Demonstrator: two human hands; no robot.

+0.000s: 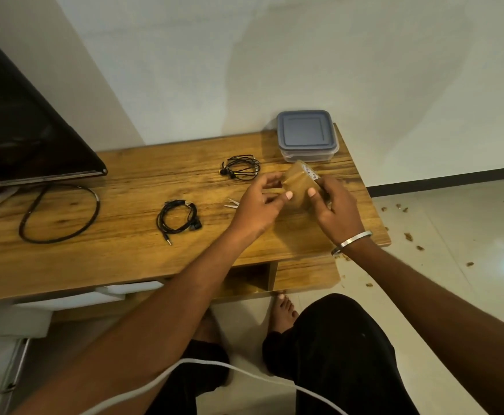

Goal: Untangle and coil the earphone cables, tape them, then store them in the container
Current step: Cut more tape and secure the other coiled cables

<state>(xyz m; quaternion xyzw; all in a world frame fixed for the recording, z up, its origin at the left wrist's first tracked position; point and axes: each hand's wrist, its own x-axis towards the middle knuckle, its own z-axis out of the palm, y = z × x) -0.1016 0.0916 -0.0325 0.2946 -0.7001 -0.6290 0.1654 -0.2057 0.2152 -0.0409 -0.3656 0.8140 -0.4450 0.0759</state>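
Note:
A roll of clear brownish tape (300,182) is held above the wooden table (125,259), between both hands. My right hand (333,209) grips the roll from the right side. My left hand (262,205) pinches at the tape's left edge with thumb and fingers. One coiled black earphone (178,218) lies on the table left of my hands, its jack pointing toward me. A second coiled black earphone (241,167) lies farther back. The clear container with a grey-blue lid (307,136) stands shut at the table's far right corner.
A dark TV screen (20,124) stands at the left, with a thick black cable loop (60,212) lying before it. Small scissors (231,203) peek out beside my left hand. Debris dots the tiled floor (454,250) at right. A white cord (214,369) crosses my lap.

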